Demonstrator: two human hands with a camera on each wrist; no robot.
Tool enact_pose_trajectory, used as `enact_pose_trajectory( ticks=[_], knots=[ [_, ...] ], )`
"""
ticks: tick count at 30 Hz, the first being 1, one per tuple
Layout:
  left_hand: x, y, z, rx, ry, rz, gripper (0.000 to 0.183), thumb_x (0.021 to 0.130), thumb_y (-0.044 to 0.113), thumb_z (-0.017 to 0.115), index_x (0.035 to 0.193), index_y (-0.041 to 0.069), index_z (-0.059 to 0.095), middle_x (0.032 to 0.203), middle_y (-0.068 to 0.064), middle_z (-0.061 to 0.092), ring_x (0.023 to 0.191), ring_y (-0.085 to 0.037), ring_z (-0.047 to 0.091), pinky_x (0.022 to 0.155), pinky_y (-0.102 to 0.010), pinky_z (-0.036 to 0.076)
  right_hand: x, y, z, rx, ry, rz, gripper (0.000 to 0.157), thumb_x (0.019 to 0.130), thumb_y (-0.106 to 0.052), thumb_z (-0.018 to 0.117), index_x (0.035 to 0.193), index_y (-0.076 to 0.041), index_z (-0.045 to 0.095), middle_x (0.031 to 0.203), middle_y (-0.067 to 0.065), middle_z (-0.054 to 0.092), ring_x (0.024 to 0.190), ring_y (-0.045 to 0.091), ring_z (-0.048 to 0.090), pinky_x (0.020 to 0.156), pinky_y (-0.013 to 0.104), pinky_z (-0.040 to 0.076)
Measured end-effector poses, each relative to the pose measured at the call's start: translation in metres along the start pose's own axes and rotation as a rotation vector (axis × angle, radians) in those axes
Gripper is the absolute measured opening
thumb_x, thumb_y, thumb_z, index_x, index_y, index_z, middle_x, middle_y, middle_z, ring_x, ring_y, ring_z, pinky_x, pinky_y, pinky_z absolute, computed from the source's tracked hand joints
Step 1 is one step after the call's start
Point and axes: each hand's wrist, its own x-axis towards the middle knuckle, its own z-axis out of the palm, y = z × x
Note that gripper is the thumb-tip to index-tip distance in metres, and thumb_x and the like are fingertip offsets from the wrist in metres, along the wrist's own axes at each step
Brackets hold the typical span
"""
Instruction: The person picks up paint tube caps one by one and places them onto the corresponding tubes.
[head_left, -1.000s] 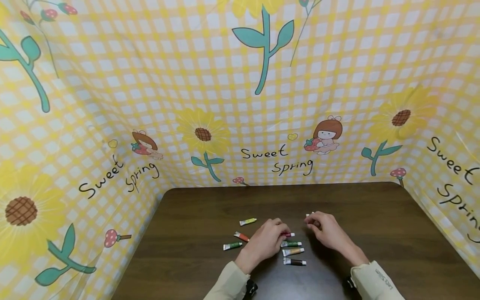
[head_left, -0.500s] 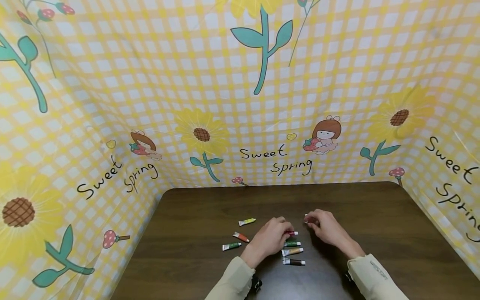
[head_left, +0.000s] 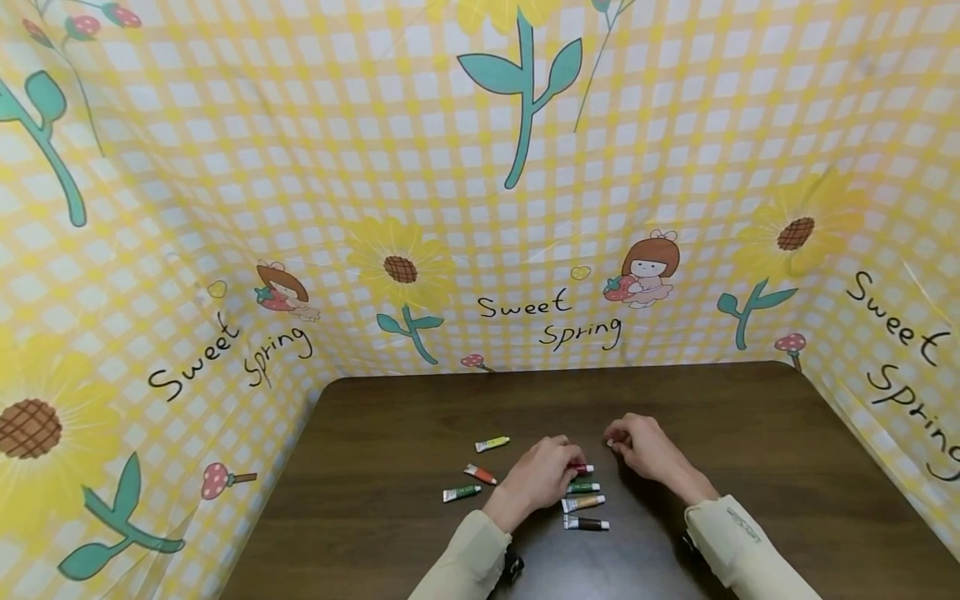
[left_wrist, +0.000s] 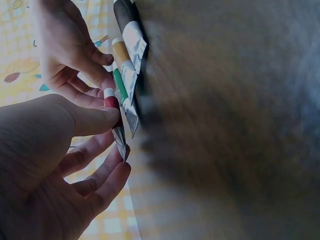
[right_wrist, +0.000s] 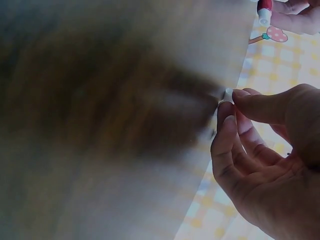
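My left hand pinches a dark red paint tube between thumb and fingers, low over the table, its white cap pointing right. A green tube, an ochre tube and a dark brown or black tube lie in a column just in front of it, caps to the right. To the right, my right hand pinches a small white piece between thumb and fingertips, close to the table. The fingers cover much of that piece, and I cannot tell what it is.
Left of the left hand lie a yellow tube, an orange-red tube and another green tube. A dark wooden table carries everything. Yellow checked cloth walls its back and sides.
My right hand has shifted slightly back and left, the small white piece still between its fingers. The left hand keeps holding the red tube, with little movement.
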Motion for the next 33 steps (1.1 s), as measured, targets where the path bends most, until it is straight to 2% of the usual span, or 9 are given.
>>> enact_pose_trajectory(
  ticks=[7,16,23,33],
  knots=[
    [0.0042,0.0013,0.0021,-0.016,-0.051,-0.019,0.008,0.103,0.014,0.072,0.106,0.018,0.077,0.102,0.003,0.070,0.092,-0.009,0.067,0.081,-0.021,0.056,0.0012,0.0005,0.0013,-0.021,0.006,0.012,0.015,0.091,0.006,0.073,0.094,-0.006,0.081,0.085,0.002,0.069,0.079,0.015,0.066,0.070,0.033,0.058],
    [0.0057,-0.0014,0.0043,0.002,-0.077,-0.033,0.010,0.102,0.015,0.072,0.109,0.018,0.079,0.105,0.003,0.072,0.095,-0.009,0.068,0.082,-0.021,0.056,0.0047,0.0010,0.0024,-0.018,-0.023,0.041,0.013,0.092,0.006,0.073,0.094,-0.004,0.081,0.088,0.004,0.075,0.081,0.017,0.071,0.071,0.035,0.060],
    [0.0062,-0.0023,0.0051,0.010,-0.075,-0.023,0.009,0.101,0.015,0.073,0.108,0.018,0.079,0.105,0.003,0.073,0.096,-0.012,0.069,0.085,-0.024,0.057,0.0057,0.0004,0.0019,-0.012,-0.023,0.044,0.012,0.092,0.006,0.074,0.094,-0.003,0.080,0.088,0.005,0.078,0.082,0.019,0.074,0.072,0.038,0.061],
    [0.0075,0.0000,0.0034,0.011,-0.063,-0.013,0.009,0.101,0.015,0.074,0.107,0.019,0.079,0.103,0.003,0.072,0.093,-0.013,0.067,0.083,-0.024,0.056,0.0044,-0.0005,0.0020,-0.021,-0.019,0.059,0.009,0.090,0.005,0.076,0.088,-0.004,0.077,0.082,0.003,0.074,0.077,0.014,0.068,0.068,0.034,0.057]
  ],
)
